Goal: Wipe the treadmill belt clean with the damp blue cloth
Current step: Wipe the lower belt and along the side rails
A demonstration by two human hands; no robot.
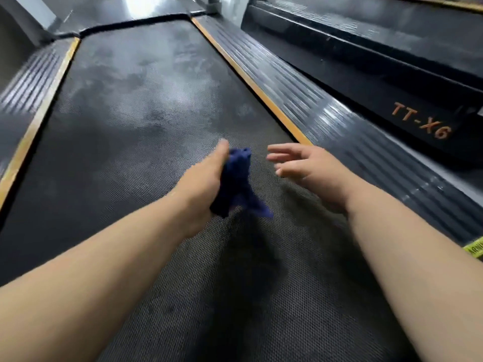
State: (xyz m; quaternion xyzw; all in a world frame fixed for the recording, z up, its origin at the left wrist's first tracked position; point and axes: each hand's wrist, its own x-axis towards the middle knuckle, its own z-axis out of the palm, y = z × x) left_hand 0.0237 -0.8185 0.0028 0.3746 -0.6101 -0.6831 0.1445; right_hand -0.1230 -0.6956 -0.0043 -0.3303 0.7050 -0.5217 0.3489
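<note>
The dark textured treadmill belt [125, 142] runs away from me, with pale dusty smears across its far half. My left hand [206, 178] grips a bunched dark blue cloth [239, 178] above the middle of the belt; a corner of the cloth hangs down to the right. My right hand [305, 165] hovers just right of the cloth with fingers spread and straight, holding nothing and apart from the cloth.
Ribbed grey side rails with orange edging flank the belt, the left rail [28, 82] and the right rail [313, 105]. A second treadmill marked TT-X6 [420, 121] stands close on the right. The motor cover [125, 11] lies at the far end.
</note>
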